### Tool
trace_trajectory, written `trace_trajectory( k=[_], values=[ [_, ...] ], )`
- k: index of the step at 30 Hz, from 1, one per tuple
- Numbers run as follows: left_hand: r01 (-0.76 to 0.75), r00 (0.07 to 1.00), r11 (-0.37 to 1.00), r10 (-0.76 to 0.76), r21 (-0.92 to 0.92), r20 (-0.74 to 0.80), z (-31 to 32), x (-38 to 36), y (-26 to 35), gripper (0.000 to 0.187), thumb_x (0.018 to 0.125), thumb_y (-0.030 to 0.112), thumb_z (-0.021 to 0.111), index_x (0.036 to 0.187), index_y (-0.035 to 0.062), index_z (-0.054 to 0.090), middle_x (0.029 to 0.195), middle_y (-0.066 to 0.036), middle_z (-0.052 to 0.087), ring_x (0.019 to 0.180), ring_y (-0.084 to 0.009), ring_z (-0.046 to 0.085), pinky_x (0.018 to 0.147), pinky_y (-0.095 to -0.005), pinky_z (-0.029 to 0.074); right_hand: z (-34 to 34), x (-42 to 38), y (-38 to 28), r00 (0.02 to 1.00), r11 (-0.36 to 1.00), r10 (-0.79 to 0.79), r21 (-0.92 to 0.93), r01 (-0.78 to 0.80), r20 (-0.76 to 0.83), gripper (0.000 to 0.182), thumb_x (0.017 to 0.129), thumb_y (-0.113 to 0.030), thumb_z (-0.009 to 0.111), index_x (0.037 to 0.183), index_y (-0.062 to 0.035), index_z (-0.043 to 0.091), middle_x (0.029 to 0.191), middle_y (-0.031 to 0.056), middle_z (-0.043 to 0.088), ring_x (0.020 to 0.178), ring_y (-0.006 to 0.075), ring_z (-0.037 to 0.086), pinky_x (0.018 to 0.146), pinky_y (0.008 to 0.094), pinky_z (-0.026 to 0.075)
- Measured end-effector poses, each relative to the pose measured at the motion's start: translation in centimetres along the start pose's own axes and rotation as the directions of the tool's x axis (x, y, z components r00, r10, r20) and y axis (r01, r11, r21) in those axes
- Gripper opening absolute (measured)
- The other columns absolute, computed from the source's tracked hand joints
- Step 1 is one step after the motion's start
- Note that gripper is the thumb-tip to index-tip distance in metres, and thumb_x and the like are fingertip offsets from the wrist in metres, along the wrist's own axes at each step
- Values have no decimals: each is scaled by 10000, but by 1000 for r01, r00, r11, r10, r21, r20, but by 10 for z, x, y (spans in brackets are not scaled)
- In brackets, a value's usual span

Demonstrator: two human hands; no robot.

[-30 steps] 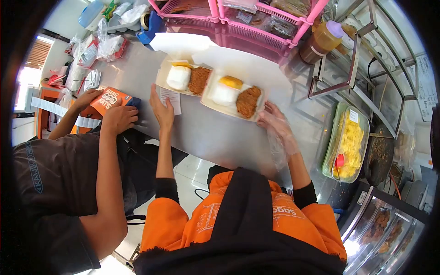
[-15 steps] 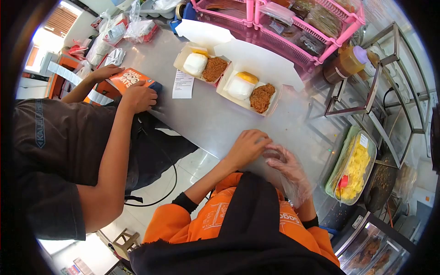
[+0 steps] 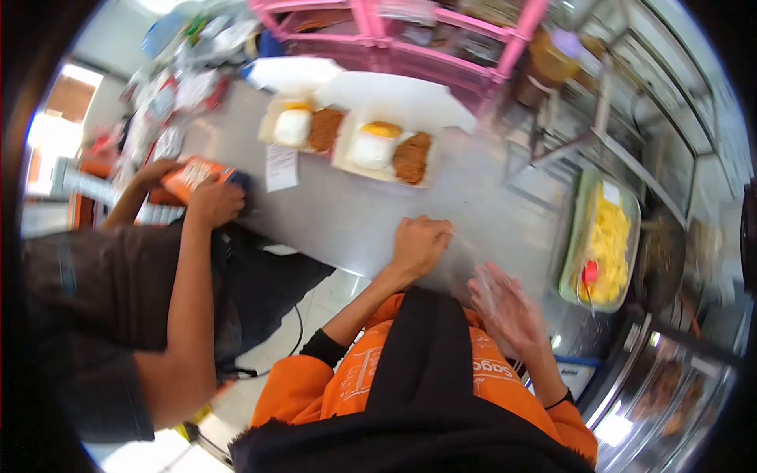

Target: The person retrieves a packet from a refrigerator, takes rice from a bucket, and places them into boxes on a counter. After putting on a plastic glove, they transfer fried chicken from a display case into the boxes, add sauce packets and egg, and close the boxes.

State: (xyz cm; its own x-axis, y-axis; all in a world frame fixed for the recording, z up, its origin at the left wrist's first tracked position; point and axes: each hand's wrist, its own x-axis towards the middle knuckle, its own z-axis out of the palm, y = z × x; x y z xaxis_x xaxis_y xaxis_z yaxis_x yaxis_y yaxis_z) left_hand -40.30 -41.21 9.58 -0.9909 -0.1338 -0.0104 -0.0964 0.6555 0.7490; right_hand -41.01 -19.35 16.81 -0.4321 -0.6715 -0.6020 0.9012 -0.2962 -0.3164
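Note:
My left hand (image 3: 423, 246) is bare and closed, its fingers pinching the end of a clear plastic glove (image 3: 468, 251). The thin film stretches from there to my right hand (image 3: 509, 309), whose fingers are extended and hold nothing. Blur hides how much of that hand the glove still covers. Beyond them on the steel table, two open meal boxes (image 3: 341, 165) stand side by side. Each has a white wrapped mound (image 3: 372, 151), something yellow and a piece of fried chicken (image 3: 411, 159).
A co-worker's hands hold an orange box (image 3: 197, 175) at the left, near a paper receipt (image 3: 281, 167). A tub of yellow food (image 3: 607, 244) stands at the right, below a metal rack (image 3: 587, 150). Pink baskets (image 3: 441, 49) line the back.
My hands have moved apart, with the glove film now stretched between them. The gloved wrist film has slipped up toward the fingers. The camera view has shifted.

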Motion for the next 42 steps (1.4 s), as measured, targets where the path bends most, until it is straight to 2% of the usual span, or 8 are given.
trace_trajectory(
  k=[8,14,19,22,23,28,31,42],
  values=[
    [78,995,990,-83,-117,-46,15,15,-19,223,857,234,526,800,52,643,727,-129,613,698,-263,586,666,-367,446,-40,-78,-13,972,950,-192,-222,219,138,609,953,-323,431,1428,-19,201,1495,101,197,1376,271,201,1116,413,181],
    [-30,905,996,62,-84,421,34,11,45,346,854,214,590,1172,80,562,847,-48,665,774,-188,600,692,-320,445,-66,-105,6,848,745,-519,-546,384,-111,703,859,-288,622,1430,-124,246,1470,73,242,1331,255,271,1092,397,211],
    [195,515,923,192,-332,835,66,-22,44,424,893,250,564,1286,112,486,1070,-45,635,957,-186,575,846,-328,429,-117,-171,22,337,591,-780,-798,119,-527,730,815,-225,656,1430,-200,263,1493,81,196,1321,362,271,1061,475,258],
    [248,191,906,302,-343,934,86,-36,33,388,913,259,540,1275,122,512,1214,-66,566,1127,-214,498,966,-344,375,-209,-178,35,49,185,-978,-953,-239,-202,771,792,-217,674,1436,-247,251,1510,114,145,1304,439,264,1041,562,233],
    [234,97,915,316,-330,944,87,-44,33,377,920,258,531,1272,126,518,1264,-73,539,1188,-225,466,1005,-349,353,-223,-173,41,-32,250,-966,-898,-362,-256,782,791,-240,675,1441,-246,240,1511,125,137,1302,453,257,1038,579,218],
    [283,196,897,294,-341,936,99,-65,32,379,949,296,449,1275,116,522,1355,-111,457,1314,-255,339,1081,-369,258,-262,-129,42,-191,412,-896,-593,-692,-400,779,821,-420,614,1455,-250,195,1514,154,98,1302,498,223,1049,614,143],
    [339,236,890,235,-306,943,107,-74,29,398,956,317,422,1282,110,514,1372,-119,437,1329,-260,317,1088,-373,243,-276,-108,32,143,239,-884,-694,-679,-445,747,845,-569,484,1455,-255,189,1516,156,78,1294,522,217,1054,616,121],
    [358,444,934,-170,0,880,143,-172,-62,519,932,419,405,1348,109,431,1401,-126,398,1345,-266,283,1095,-372,221,-346,-121,-21,-66,475,-799,-559,-680,-598,696,864,-633,373,1419,-224,277,1404,247,324,1205,551,348,1040,610,173]
  ],
)
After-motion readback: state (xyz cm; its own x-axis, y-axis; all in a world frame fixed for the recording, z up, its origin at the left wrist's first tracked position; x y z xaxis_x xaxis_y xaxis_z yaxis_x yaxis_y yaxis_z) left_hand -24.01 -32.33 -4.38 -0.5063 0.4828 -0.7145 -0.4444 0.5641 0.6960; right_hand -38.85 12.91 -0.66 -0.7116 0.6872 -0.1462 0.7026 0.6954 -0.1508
